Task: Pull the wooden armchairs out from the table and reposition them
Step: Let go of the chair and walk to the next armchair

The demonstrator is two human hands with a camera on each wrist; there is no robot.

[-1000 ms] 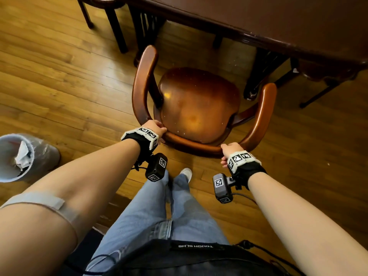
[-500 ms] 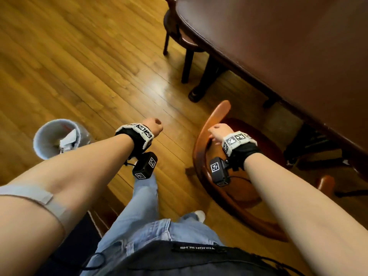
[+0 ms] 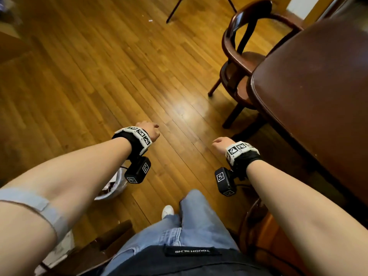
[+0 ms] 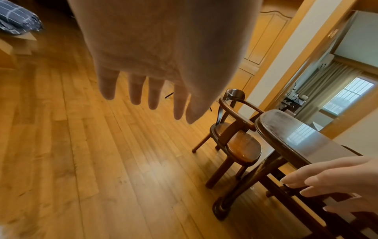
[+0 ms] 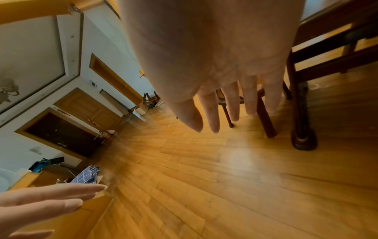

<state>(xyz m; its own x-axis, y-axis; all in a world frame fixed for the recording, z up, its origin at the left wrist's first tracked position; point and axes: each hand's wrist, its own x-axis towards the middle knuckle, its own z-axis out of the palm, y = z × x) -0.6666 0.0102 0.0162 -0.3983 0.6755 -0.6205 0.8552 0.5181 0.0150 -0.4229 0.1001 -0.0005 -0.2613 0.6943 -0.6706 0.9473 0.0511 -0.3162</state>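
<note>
While both hands (image 3: 148,130) hover empty, armchair (image 3: 242,62) tucked

A dark brown, curved-back wooden armchair (image 3: 237,56) stood upright on the plank floor, its rounded seat (image 4: 244,146) tucked partly under the end of the dark, glossy wooden table (image 3: 318,92) — arms close to the rim. A second, reddish-brown armchair (image 3: 264,232) showed only partly — near the table's long edge.
</note>
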